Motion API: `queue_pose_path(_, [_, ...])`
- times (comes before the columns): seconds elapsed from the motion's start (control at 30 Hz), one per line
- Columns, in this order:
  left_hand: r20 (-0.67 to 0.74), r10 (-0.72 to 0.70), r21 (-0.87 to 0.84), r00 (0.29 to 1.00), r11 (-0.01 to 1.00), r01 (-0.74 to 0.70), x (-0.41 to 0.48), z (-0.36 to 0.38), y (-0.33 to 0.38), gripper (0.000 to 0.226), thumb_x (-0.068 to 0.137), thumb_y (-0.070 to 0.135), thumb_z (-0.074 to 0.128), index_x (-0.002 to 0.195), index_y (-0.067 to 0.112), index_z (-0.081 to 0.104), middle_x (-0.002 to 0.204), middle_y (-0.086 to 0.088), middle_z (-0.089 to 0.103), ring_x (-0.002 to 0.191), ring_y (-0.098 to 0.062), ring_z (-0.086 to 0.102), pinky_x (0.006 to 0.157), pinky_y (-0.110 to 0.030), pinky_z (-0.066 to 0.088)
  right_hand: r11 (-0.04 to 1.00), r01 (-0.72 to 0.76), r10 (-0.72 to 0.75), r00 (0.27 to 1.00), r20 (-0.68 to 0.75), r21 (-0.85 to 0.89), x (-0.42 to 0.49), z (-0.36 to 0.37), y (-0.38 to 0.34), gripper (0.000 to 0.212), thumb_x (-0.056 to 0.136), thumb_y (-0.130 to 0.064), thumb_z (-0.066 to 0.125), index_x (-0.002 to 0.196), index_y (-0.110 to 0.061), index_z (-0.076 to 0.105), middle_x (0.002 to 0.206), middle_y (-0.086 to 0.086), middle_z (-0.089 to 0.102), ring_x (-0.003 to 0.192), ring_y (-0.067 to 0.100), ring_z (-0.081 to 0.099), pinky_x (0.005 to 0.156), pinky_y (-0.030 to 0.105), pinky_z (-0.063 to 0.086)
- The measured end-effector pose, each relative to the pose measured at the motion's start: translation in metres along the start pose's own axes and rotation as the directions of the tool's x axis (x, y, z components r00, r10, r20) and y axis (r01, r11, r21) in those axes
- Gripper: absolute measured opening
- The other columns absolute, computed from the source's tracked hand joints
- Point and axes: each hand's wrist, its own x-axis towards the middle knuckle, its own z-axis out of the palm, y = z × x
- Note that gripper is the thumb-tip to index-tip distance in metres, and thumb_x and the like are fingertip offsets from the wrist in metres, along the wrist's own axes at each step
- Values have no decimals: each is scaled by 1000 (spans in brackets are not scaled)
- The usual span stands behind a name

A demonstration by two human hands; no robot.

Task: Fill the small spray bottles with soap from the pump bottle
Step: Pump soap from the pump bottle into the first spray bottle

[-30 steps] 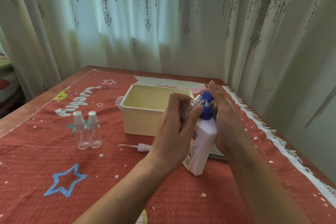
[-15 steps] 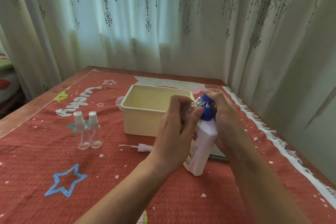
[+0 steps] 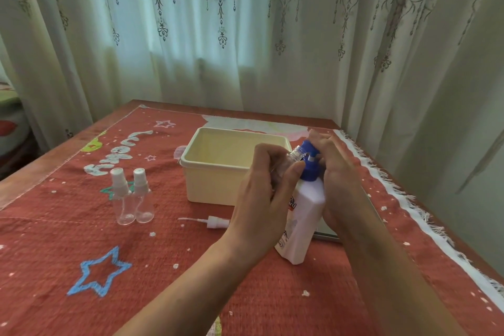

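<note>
A white pump bottle (image 3: 305,215) with a blue pump head (image 3: 309,161) stands tilted on the red cloth. My left hand (image 3: 263,199) grips a small clear uncapped spray bottle (image 3: 296,152), its threaded neck held up to the pump's nozzle. My right hand (image 3: 341,177) wraps around the blue pump head from the right, fingers curled over its top. The small bottle's body is mostly hidden in my left palm. Two more capped clear spray bottles (image 3: 132,199) stand side by side at left. A loose white spray cap with its tube (image 3: 210,221) lies on the cloth.
A cream plastic tub (image 3: 218,169) sits just behind my hands. A flat grey object (image 3: 327,236) lies under my right wrist. The red patterned cloth (image 3: 81,240) covers the wooden table; curtains hang close behind and to the right, near the fringed edge (image 3: 409,207).
My right hand's fingers have curled down over the pump head, which has dropped slightly. The left hand and small bottle stay at the nozzle.
</note>
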Motion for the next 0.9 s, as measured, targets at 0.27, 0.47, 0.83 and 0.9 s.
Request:
queue_pose_path(0.27, [7,-1,0,1000,1000,1,0,0,-1,17,99,29,56,108,17,48,82,10,54,71,-4,52,66,-20,46,1000,16,-16,1000,12,8,1,-2,2,11,95,-29,55,85,-24,58,72,-8,66,71,13,62,72,33,53])
queue_pose_path(0.47, [-9,4,-10,1000,1000,-4,0,-1,-1,16,99,28,56,107,18,48,79,11,52,69,-4,51,65,-22,46,1000,-7,7,1000,3,5,0,-2,2,23,87,-47,59,83,-25,62,72,-6,66,65,10,65,69,31,55])
queue_pose_path(0.83, [-11,-4,-3,1000,1000,3,0,0,1,16,99,28,56,107,17,47,79,8,51,69,-5,51,63,-18,44,1000,-6,6,1000,19,-3,0,-2,2,21,90,-42,58,81,-24,62,84,2,63,75,16,62,77,36,53])
queue_pose_path(0.9, [3,-5,1,1000,1000,5,-1,1,0,15,99,26,57,107,18,47,79,10,50,69,-3,50,63,-15,43,999,9,-10,999,35,37,2,-2,2,12,94,-28,57,83,-22,60,75,-6,65,67,9,62,68,28,52])
